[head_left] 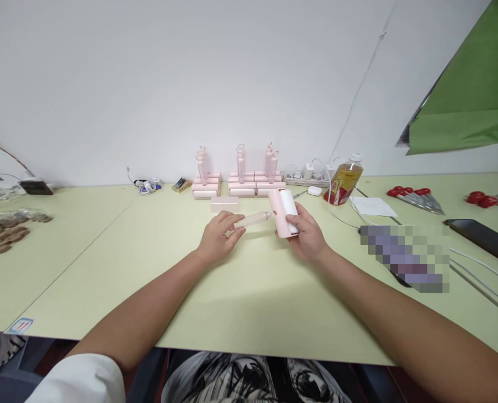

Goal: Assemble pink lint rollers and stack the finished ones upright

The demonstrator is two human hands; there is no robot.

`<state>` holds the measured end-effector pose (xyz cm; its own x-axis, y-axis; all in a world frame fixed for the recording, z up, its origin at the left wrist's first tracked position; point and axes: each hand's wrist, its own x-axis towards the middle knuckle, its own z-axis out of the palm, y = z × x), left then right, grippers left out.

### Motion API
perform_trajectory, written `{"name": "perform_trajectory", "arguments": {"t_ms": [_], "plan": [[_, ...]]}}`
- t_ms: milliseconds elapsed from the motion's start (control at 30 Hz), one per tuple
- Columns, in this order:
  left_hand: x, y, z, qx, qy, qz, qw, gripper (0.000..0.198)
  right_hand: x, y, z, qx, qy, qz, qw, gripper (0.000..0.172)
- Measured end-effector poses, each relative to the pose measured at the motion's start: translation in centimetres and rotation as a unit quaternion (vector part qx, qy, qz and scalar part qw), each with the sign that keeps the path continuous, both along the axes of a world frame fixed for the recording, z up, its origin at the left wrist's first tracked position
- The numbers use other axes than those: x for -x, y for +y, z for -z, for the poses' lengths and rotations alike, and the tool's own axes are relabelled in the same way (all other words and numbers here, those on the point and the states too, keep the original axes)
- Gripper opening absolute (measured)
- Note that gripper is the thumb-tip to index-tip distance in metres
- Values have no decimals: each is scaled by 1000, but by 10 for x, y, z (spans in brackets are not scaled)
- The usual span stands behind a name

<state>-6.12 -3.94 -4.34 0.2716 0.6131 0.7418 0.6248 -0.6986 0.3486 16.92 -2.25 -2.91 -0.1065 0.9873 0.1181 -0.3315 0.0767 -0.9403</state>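
Note:
My left hand (220,236) has its fingers closed around a translucent pale-pink handle (255,219), whose narrow end points right. Just to the right, my right hand (310,232) grips a lint roller head (279,212) with a pink shell and a white roll. A small dark hole in the shell faces the handle's tip; the two are very close, and I cannot tell whether they touch. Behind my hands, several similar lint rollers (242,190) stand by the wall with their handles upright. A pink box-like piece (224,204) lies in front of them.
To the right stand a drink bottle (344,182), a white earphone case (315,191), a power strip (307,179) with cables, red-handled tools (417,197) and a black phone (484,238). At left lie brown pieces (11,238) and a coiled white cable (147,187).

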Motion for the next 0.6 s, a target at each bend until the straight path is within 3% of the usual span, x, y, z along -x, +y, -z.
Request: {"name": "perform_trajectory", "arguments": {"t_ms": [233,600], "plan": [[-1,0,1,9,14,3,1000,26,0,2,5,-18,-16,17,1000,56],[5,2,3,26,53,-8,998,27,-3,8,14,-89,-141,51,985,58]]}}
